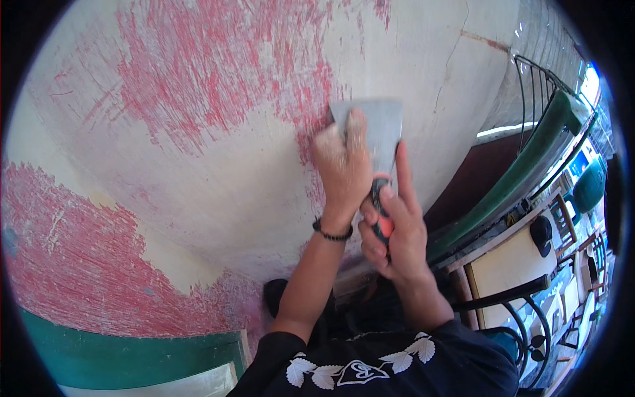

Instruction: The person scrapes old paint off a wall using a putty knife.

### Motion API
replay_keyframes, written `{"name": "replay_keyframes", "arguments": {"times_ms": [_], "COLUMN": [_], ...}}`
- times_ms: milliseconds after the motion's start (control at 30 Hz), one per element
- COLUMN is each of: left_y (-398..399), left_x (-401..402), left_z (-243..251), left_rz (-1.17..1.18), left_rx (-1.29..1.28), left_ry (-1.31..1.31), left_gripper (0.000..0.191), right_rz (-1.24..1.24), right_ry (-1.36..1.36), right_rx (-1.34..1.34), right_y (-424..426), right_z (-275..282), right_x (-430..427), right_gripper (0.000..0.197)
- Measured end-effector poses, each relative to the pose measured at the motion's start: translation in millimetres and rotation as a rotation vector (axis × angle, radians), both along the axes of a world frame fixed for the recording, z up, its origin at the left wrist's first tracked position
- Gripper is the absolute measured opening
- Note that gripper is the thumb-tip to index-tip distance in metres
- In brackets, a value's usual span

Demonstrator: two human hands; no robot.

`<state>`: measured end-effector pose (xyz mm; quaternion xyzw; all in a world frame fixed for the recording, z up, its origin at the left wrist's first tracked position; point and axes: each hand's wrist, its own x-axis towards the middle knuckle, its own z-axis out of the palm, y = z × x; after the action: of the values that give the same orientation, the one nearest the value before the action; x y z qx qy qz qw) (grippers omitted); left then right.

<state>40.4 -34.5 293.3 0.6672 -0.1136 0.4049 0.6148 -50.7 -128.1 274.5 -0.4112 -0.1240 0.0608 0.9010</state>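
A wide putty knife (384, 124) lies against a wall (208, 198) whose pale surface shows patches of scratched red paint. My right hand (404, 223) is closed around its black and red handle, one finger stretched along the blade's right edge. My left hand (345, 164), with a dark bracelet on the wrist, presses on the blade's left side with an extended finger; its other fingers are curled and partly hidden. Pale dust coats this hand. The blade's top edge is slightly blurred, beside the red patch.
A green ledge with metal bars (523, 144) runs along the right. Beyond it are a table with a dark cap (541, 235), wooden chairs and a green container (589, 183). A curved metal frame (506, 294) stands at lower right. A green panel (129, 360) lies at lower left.
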Motion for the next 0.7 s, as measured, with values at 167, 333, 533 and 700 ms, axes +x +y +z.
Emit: {"name": "replay_keyframes", "arguments": {"times_ms": [167, 333, 533, 700], "left_y": [-1.5, -3.1, 8.0, 5.5], "left_x": [2.1, -8.5, 3.4, 3.7], "left_z": [45.1, -17.1, 21.5, 32.5], "left_rz": [-0.127, -0.069, -0.041, -0.062], "left_rx": [-0.157, -0.136, -0.038, -0.089], "left_ry": [0.037, 0.089, -0.009, -0.014], "left_gripper": [0.051, 0.050, 0.049, 0.049], "right_rz": [0.041, 0.038, 0.026, 0.057], "right_ry": [-0.075, 0.024, -0.078, -0.143], "right_rx": [0.091, 0.019, 0.041, 0.050], "right_y": [1.5, 0.5, 8.0, 4.7], "right_z": [33.6, -10.2, 10.0, 14.3], "right_x": [9.8, -7.3, 10.1, 19.5], "right_gripper": [0.064, 0.063, 0.064, 0.064]}}
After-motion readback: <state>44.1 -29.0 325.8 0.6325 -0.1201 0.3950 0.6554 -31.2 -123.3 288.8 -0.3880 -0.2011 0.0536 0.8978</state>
